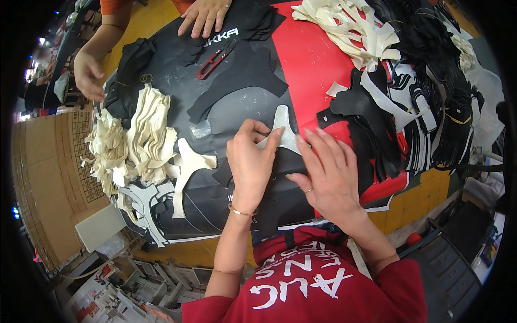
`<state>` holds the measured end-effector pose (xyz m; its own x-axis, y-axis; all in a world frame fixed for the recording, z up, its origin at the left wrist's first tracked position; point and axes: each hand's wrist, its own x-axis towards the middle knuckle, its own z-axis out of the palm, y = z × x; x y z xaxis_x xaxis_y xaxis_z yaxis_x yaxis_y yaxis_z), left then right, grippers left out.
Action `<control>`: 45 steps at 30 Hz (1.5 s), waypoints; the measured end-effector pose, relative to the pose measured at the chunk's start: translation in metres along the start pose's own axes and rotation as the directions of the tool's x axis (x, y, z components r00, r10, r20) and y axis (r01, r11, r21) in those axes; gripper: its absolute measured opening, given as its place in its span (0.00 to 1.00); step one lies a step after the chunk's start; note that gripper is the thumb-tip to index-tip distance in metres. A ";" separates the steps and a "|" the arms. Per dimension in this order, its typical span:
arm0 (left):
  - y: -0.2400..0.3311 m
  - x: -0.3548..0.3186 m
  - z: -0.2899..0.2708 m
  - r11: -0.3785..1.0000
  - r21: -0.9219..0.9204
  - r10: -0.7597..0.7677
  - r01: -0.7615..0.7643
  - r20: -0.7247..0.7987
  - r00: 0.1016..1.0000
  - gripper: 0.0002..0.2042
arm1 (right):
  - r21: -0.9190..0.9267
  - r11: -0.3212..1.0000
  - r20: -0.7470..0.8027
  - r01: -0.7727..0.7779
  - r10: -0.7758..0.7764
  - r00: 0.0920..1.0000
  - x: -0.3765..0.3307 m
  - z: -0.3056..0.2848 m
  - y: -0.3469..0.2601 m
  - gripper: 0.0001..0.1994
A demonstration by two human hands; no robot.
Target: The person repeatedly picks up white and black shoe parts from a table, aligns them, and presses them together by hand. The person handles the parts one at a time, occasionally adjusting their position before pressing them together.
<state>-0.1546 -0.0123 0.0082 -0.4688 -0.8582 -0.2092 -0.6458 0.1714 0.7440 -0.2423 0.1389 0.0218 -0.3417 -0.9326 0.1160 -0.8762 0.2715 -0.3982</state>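
A light grey, Y-shaped cut piece [282, 125] lies on the table between my hands, its narrow stem pointing away from me. My left hand [249, 161] pinches the left arm of this piece between thumb and curled fingers. My right hand [333, 177] lies flat with fingers stretched, its fingertips at the piece's right arm. Dark material shows beneath my hands, but its outline is hard to make out on the black cover. Just beyond lies a larger black cut piece [245, 81]. A cream Y-shaped piece [189, 161] rests to the left of my left hand.
Cream piece stacks [148, 134] and grey pieces [148, 204] line the left side. Red thread snips [214, 62] lie farther off. Black pieces [371, 118] and striped bundles [420, 118] crowd the right. Another person's hands [205, 17] are at the far edge, beside black pieces [258, 22].
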 end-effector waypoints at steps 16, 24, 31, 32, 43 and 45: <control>-0.035 -0.023 -0.076 0.992 -0.031 -0.114 0.120 0.142 0.983 0.13 | 0.016 0.998 0.226 0.067 -0.069 0.972 0.039 0.034 0.003 0.39; -0.063 -0.033 -0.077 0.933 -0.288 -0.218 0.215 0.023 0.976 0.07 | -0.050 0.996 0.270 0.075 -0.059 0.961 0.041 0.032 0.001 0.36; -0.051 -0.043 -0.079 0.969 -0.142 -0.210 0.201 -0.052 0.976 0.10 | -0.104 0.991 0.303 0.084 -0.049 0.952 0.043 0.031 -0.001 0.33; -0.051 -0.042 -0.078 0.969 -0.149 -0.211 0.200 -0.065 0.975 0.10 | -0.102 0.991 0.301 0.083 -0.049 0.952 0.043 0.031 -0.001 0.33; -0.058 -0.047 -0.068 0.981 -0.100 -0.179 0.166 -0.133 0.975 0.12 | -0.156 0.985 0.349 0.074 -0.015 0.937 0.047 0.024 -0.008 0.35; -0.059 -0.047 -0.068 0.981 -0.106 -0.179 0.165 -0.143 0.973 0.13 | -0.230 0.966 0.261 0.119 -0.057 0.964 0.049 0.019 -0.017 0.36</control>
<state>-0.0532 -0.0144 0.0169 -0.2548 -0.9351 -0.2461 -0.6465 -0.0246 0.7625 -0.2382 0.0842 0.0173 -0.1911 -0.9762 -0.1029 -0.9652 0.2060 -0.1610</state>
